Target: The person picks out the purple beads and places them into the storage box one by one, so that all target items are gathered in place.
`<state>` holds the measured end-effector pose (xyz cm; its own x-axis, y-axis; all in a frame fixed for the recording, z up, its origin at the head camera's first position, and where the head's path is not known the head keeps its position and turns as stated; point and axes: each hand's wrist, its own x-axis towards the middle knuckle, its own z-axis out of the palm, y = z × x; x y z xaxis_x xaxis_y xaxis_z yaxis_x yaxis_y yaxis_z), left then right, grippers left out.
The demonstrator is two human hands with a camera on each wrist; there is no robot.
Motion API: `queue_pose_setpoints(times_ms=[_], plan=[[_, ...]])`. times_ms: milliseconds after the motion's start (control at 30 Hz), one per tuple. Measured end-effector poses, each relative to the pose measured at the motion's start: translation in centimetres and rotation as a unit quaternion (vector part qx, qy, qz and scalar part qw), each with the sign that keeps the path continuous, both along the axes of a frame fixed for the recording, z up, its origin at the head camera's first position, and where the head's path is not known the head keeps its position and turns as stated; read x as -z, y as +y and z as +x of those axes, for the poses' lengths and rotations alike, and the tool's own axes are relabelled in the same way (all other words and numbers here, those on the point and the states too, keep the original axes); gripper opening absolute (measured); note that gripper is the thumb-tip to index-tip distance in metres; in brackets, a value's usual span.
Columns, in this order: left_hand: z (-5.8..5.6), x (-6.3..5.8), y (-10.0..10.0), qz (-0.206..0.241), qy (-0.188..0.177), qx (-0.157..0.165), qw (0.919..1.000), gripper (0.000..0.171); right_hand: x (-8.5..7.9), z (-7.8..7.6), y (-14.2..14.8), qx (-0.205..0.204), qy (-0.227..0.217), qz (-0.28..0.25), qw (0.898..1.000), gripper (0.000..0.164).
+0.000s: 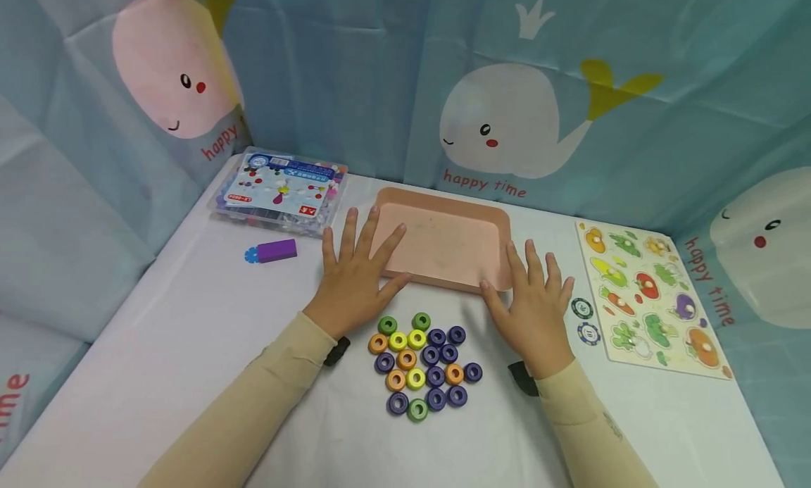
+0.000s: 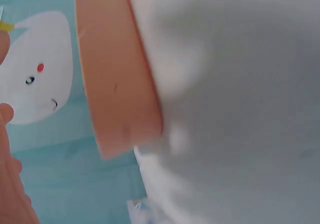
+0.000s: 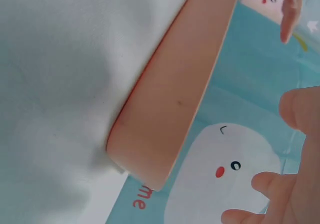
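Observation:
A shallow peach-coloured tray [image 1: 443, 240] with nothing in it lies on the white table. My left hand [image 1: 355, 287], fingers straight and spread, is over its left end in the head view. At the tray's right front corner my right hand [image 1: 531, 312] is spread the same way, holding nothing. The tray's outer wall [image 2: 117, 78] fills the middle of the left wrist view, and its corner [image 3: 150, 149] shows in the right wrist view. Between my forearms lies a cluster of small rings in purple, yellow, orange and green, including a yellow ring [image 1: 415, 379].
A clear plastic case [image 1: 279, 192] with a printed label stands at the back left, a purple block [image 1: 277, 251] in front of it. To the right are two poker chips [image 1: 582, 308] and a vegetable puzzle board [image 1: 652, 298]. A whale-print curtain [image 1: 380, 86] surrounds the table.

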<state>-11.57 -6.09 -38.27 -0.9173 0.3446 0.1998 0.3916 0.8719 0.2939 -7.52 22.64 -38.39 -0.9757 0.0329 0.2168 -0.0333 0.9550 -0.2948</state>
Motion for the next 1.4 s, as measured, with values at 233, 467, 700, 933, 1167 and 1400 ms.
queue_pose_setpoints(times_ms=[233,467,700,933,1167,1400], plan=[[-2.2,-1.2,-1.1,-0.010,-0.014,-0.012,0.9998,0.077,-0.5,0.7,-0.1,-0.008,0.010,-0.002,1.000,0.078],[-4.2,-1.6,-1.3,-0.038,-0.125,0.039,0.9907,0.077,-0.4,2.1,-1.3,-0.059,-0.001,-0.016,0.998,0.078],[-6.5,-2.1,-0.9,-0.047,-0.222,0.075,0.9711,0.067,0.6,3.8,-2.3,-0.147,-0.004,-0.029,0.989,0.054],[-7.0,-1.9,-0.7,-0.044,-0.265,0.065,0.9610,0.055,1.6,4.4,-2.1,-0.214,-0.046,-0.020,0.976,0.030],[-6.8,-1.9,-0.6,-0.035,-0.301,0.077,0.9498,0.053,2.0,4.0,-2.2,-0.239,-0.038,-0.016,0.970,0.032],[-7.0,-1.7,0.4,-0.079,-0.285,0.105,0.9494,0.048,1.8,3.7,-2.2,-0.248,-0.053,-0.008,0.967,0.031]])
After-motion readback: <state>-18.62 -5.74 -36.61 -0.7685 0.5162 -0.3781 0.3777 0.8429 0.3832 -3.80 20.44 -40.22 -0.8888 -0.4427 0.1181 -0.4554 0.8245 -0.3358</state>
